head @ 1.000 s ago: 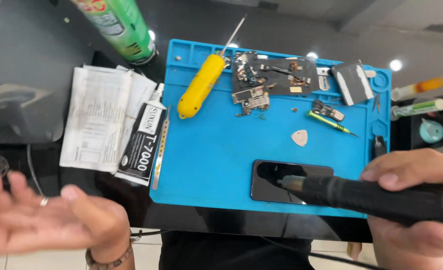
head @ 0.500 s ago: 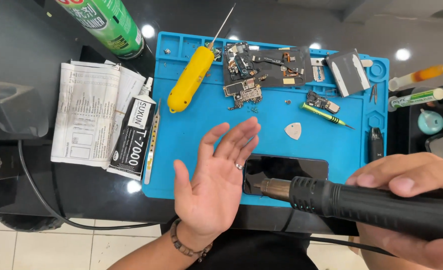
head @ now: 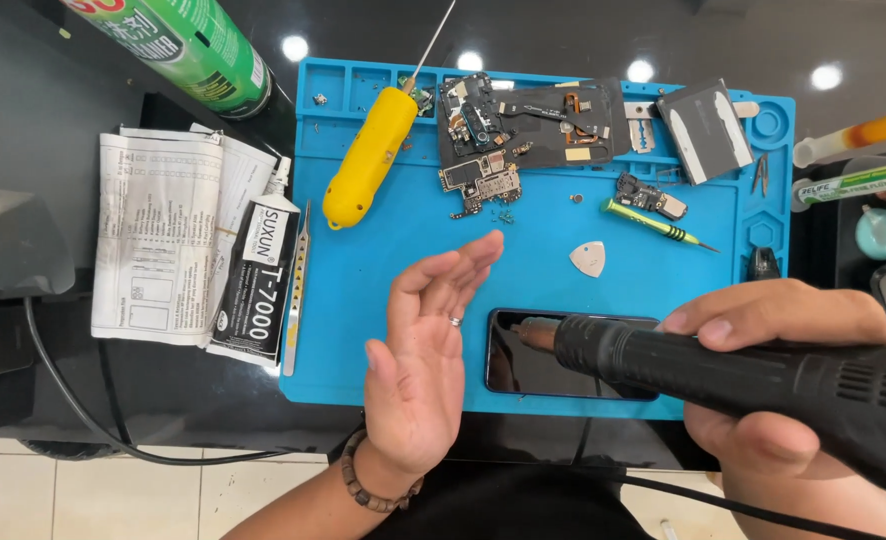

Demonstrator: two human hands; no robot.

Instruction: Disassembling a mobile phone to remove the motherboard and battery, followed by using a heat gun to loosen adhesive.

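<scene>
My right hand (head: 773,380) grips a black hot-air gun (head: 763,375) whose nozzle points left over a dark phone (head: 523,365) lying on the blue work mat (head: 403,290). My left hand (head: 423,365) is held open, palm toward the nozzle, fingers together and raised just left of the phone. It wears a ring and a bead bracelet and holds nothing.
On the mat lie a yellow electric screwdriver (head: 368,155), phone boards and parts (head: 513,130), a green-handled tool (head: 653,222), a white pick (head: 588,258). A black glue tube (head: 253,275), tweezers (head: 296,290) and papers (head: 158,235) sit left; a green spray can (head: 188,45) behind.
My left hand came up from the lower left to just in front of the gun's nozzle. The gun stayed over the phone.
</scene>
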